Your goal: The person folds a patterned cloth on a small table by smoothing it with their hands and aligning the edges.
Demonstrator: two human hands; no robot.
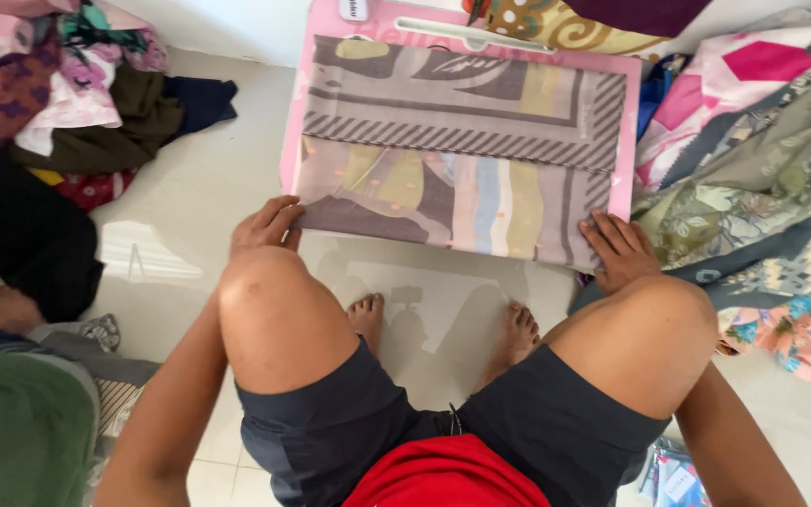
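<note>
Surface: a pale tiled floor (pixel 208 178) is seen.
Far centre: a pink folding board (pixel 625 141) is laid on it, covered by a striped grey cloth (pixel 462 141).
Far left: a heap of mixed clothes (pixel 77 84) is piled.
Right: patterned fabrics (pixel 762 169) are spread.

A home: pale tiled floor (pixel 208 141) strewn with heaps of clothes (pixel 68 84) and patterned fabrics (pixel 762 178).
</note>
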